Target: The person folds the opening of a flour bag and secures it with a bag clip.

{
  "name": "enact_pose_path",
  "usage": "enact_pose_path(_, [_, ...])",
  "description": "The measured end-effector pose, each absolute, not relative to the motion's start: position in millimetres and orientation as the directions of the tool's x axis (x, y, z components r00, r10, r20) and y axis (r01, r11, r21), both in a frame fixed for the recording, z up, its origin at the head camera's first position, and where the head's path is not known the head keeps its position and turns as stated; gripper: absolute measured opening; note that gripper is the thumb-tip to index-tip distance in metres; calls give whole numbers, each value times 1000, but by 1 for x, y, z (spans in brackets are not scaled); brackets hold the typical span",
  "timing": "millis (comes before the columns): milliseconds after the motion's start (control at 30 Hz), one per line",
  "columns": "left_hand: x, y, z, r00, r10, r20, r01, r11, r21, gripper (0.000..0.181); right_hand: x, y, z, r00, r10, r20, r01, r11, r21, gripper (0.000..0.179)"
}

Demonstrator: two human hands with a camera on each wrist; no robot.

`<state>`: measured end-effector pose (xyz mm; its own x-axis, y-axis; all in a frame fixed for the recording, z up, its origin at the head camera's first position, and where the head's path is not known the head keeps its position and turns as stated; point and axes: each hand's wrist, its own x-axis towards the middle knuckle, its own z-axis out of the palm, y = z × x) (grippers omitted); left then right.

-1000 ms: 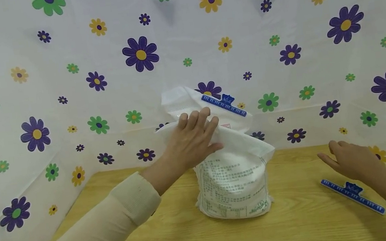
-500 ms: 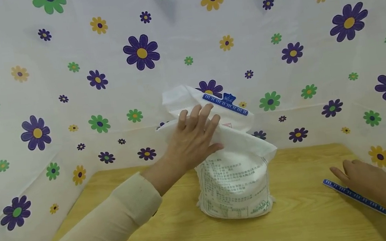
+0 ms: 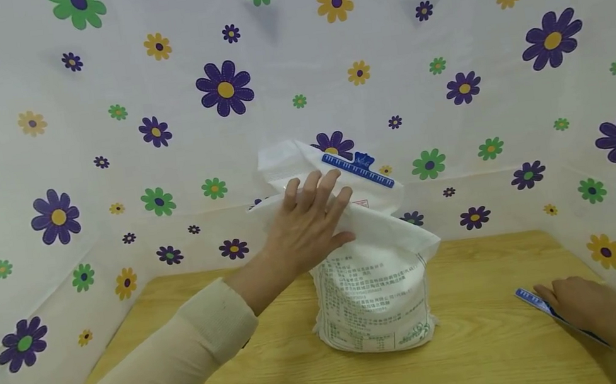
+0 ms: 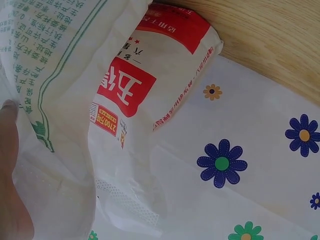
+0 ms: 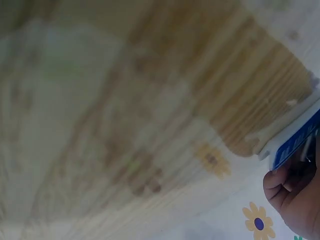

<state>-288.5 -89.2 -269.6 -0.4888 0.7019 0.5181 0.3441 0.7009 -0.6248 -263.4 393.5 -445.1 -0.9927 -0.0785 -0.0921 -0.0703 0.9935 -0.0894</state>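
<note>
A white flour bag (image 3: 374, 298) with green print stands upright on the table. My left hand (image 3: 303, 224) holds its loose top, thumb on the front and fingers over the upper edge. In the left wrist view the thumb (image 4: 9, 165) lies against this bag. Behind it leans a second flour bag (image 4: 130, 90) with red labels; a long blue clip (image 3: 358, 171) with a piano-key print grips its folded top. At the right my right hand (image 3: 590, 312) grips another blue clip (image 3: 531, 298) of the same kind, its handle hidden by the fingers. That clip (image 5: 296, 140) is slightly tilted.
The wooden table (image 3: 488, 323) spreads around the bags. A white curtain (image 3: 178, 105) printed with purple, yellow and green flowers closes off the back and both sides. Much of the right wrist view is blurred.
My right hand has come down from above the loose clip and taken hold of it; the clip has tilted slightly. The left hand and both bags stay in place.
</note>
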Motion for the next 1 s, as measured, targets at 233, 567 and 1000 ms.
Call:
enact_pose_path(233, [-288, -89, -268, -508, 702, 500, 338, 696, -634, 74, -262, 387, -443, -996, -87, 10, -87, 995, -43, 68])
enact_pose_path(567, [-292, -89, -265, -503, 702, 504, 332, 695, -637, 73, -265, 366, -427, -945, -154, 288, -187, 978, -89, 37])
enact_pose_path(1000, [-293, -91, -265, -523, 699, 488, 346, 697, -628, 68, -275, 346, -403, -835, -199, 512, -238, 971, -10, 45])
